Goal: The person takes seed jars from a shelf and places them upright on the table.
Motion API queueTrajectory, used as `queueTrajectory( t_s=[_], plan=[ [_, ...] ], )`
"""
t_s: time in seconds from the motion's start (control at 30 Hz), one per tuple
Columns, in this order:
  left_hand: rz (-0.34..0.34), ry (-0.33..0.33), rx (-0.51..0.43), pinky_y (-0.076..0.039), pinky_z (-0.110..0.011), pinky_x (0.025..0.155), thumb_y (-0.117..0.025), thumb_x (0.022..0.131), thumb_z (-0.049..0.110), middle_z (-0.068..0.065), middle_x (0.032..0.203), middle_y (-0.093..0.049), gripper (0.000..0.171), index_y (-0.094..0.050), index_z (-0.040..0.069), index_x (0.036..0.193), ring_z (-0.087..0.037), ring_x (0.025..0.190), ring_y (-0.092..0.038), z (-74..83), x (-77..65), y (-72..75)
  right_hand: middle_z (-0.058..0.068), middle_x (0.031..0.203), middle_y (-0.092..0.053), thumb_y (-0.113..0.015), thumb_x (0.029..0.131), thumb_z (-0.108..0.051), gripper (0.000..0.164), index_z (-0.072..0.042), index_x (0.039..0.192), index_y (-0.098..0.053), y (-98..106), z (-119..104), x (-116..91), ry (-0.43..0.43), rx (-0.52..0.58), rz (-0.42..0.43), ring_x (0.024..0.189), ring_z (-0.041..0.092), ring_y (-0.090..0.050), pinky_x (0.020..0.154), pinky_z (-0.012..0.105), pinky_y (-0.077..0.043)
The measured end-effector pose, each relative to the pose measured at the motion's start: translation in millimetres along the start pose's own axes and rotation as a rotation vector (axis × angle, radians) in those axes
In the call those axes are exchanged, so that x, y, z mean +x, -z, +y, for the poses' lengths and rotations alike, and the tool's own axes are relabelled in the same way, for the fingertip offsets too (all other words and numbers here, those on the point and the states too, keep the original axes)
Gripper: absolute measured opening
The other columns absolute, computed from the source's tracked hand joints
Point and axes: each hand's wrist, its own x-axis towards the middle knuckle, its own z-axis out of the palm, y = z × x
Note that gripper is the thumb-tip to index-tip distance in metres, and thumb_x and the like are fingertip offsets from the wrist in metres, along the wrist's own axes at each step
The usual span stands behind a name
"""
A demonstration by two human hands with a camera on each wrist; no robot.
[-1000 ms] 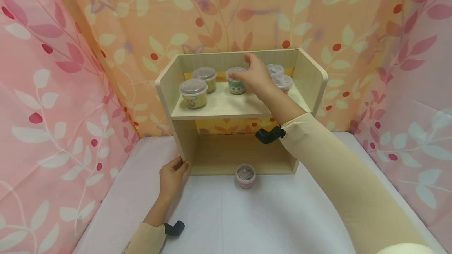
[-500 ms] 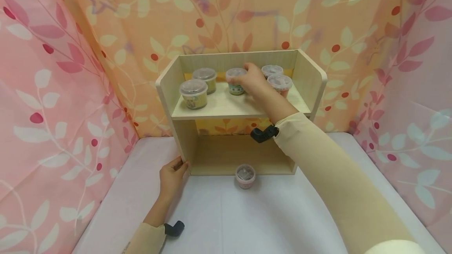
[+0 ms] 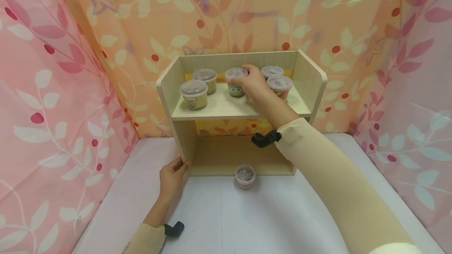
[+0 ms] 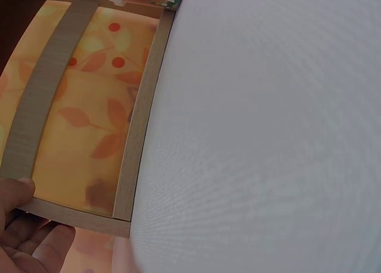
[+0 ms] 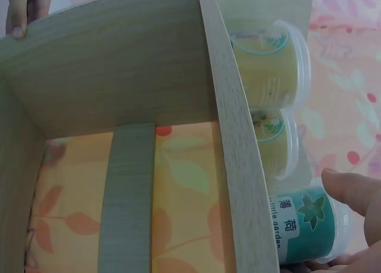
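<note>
On the upper shelf, my right hand (image 3: pixel 255 84) grips a small clear-lidded tub with a green label (image 3: pixel 236 90). In the right wrist view, the thumb and fingers (image 5: pixel 348 187) lie on either side of the tub's lidded end (image 5: pixel 315 222). My left hand (image 3: pixel 172 176) pinches the lower front edge of the left side panel of a pale wooden shelf unit (image 3: pixel 226 115). The left wrist view has the left thumb (image 4: pixel 16 193) on one face of the panel and fingers on the other.
Two yellowish lidded tubs (image 3: pixel 194 100) stand on the upper shelf's left. Two more tubs (image 3: pixel 279 85) stand at its right, partly behind my right hand. A pinkish tub (image 3: pixel 245 177) sits on the white tabletop (image 3: pixel 226 218) before the lower compartment. Floral curtains (image 3: pixel 226 11) enclose the table.
My right hand has come down from above the green-labelled tub, and its fingers have closed around it. The tub sits very slightly nearer the front. My left hand has stayed on the panel.
</note>
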Motion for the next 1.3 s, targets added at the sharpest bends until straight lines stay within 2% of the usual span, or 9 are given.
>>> queueTrajectory(
  t_s=[0.23,0.43,0.57,0.67,0.93,1.03,1.13,1.2,1.3],
  plan=[
    [-0.003,0.014,-0.006,-0.055,-0.011,0.08,-0.075,0.094,0.009,-0.018,0.118,-0.074,0.032,-0.071,-0.004,0.123,-0.03,0.108,-0.072,0.6,-0.1,-0.6,0.0,0.165,-0.034,-0.082,0.089,-0.032,0.086,-0.018,0.159,-0.035,8.3,3.4,-15.6,0.067,0.041,-0.033,0.15,0.014,-0.033,0.124,0.031,-0.028],
    [-0.002,0.018,0.016,-0.054,-0.009,0.08,-0.074,0.095,0.01,-0.018,0.117,-0.074,0.032,-0.071,-0.003,0.124,-0.03,0.107,-0.073,0.8,-1.0,-0.6,0.004,0.159,-0.042,-0.084,0.087,-0.026,0.087,-0.013,0.158,-0.036,14.1,4.1,-36.5,0.155,0.096,-0.082,0.144,0.015,-0.042,0.121,0.032,-0.036],
    [-0.009,0.035,0.017,-0.053,-0.008,0.08,-0.071,0.096,0.007,-0.022,0.12,-0.072,0.033,-0.068,-0.007,0.126,-0.034,0.11,-0.071,1.7,-1.0,-1.3,0.004,0.155,-0.046,-0.085,0.087,-0.022,0.086,-0.011,0.157,-0.037,14.5,4.4,-52.5,0.221,0.114,-0.113,0.141,0.015,-0.046,0.118,0.032,-0.04],
    [-0.015,0.046,0.011,-0.053,-0.009,0.081,-0.07,0.097,0.005,-0.024,0.122,-0.07,0.034,-0.066,-0.01,0.127,-0.037,0.112,-0.069,2.1,-0.4,-2.1,0.003,0.154,-0.046,-0.085,0.086,-0.021,0.084,-0.011,0.156,-0.039,15.9,6.8,-65.9,0.241,0.123,-0.129,0.141,0.014,-0.046,0.118,0.033,-0.039],
    [-0.003,0.033,0.001,-0.056,-0.012,0.081,-0.075,0.094,0.01,-0.018,0.119,-0.073,0.033,-0.07,-0.004,0.124,-0.029,0.109,-0.072,-3.7,1.7,-0.2,0.003,0.158,-0.043,-0.085,0.086,-0.02,0.083,-0.011,0.156,-0.04,19.0,19.4,-95.0,0.256,0.147,-0.16,0.146,0.015,-0.042,0.12,0.037,-0.038],
    [-0.001,0.024,-0.004,-0.056,-0.013,0.08,-0.075,0.094,0.01,-0.018,0.118,-0.074,0.033,-0.071,-0.004,0.123,-0.03,0.108,-0.072,-3.3,1.0,0.2,0.004,0.157,-0.044,-0.084,0.088,-0.016,0.082,-0.011,0.156,-0.039,19.7,25.7,-105.0,0.255,0.184,-0.19,0.142,0.017,-0.046,0.115,0.035,-0.043],
    [-0.005,0.018,-0.012,-0.056,-0.013,0.08,-0.075,0.094,0.01,-0.019,0.118,-0.074,0.034,-0.071,-0.005,0.124,-0.03,0.108,-0.072,-1.7,0.2,-0.3,0.006,0.153,-0.047,-0.081,0.089,-0.01,0.079,-0.013,0.156,-0.039,20.5,32.8,-116.1,0.268,0.228,-0.225,0.135,0.02,-0.052,0.106,0.029,-0.051],
    [-0.004,0.017,-0.018,-0.056,-0.013,0.08,-0.075,0.094,0.009,-0.02,0.119,-0.073,0.034,-0.07,-0.005,0.124,-0.031,0.109,-0.072,-0.3,0.0,-0.8,0.006,0.149,-0.05,-0.08,0.089,-0.006,0.077,-0.013,0.155,-0.041,20.9,37.8,-124.3,0.288,0.252,-0.241,0.131,0.022,-0.055,0.1,0.025,-0.054],
    [-0.001,0.019,-0.016,-0.057,-0.013,0.081,-0.075,0.094,0.009,-0.02,0.119,-0.073,0.034,-0.07,-0.005,0.124,-0.03,0.109,-0.072,0.9,-0.1,-1.0,0.007,0.145,-0.052,-0.079,0.088,-0.003,0.076,-0.013,0.153,-0.043,20.9,45.2,-136.9,0.307,0.279,-0.26,0.128,0.023,-0.057,0.097,0.021,-0.054]
  ],
)
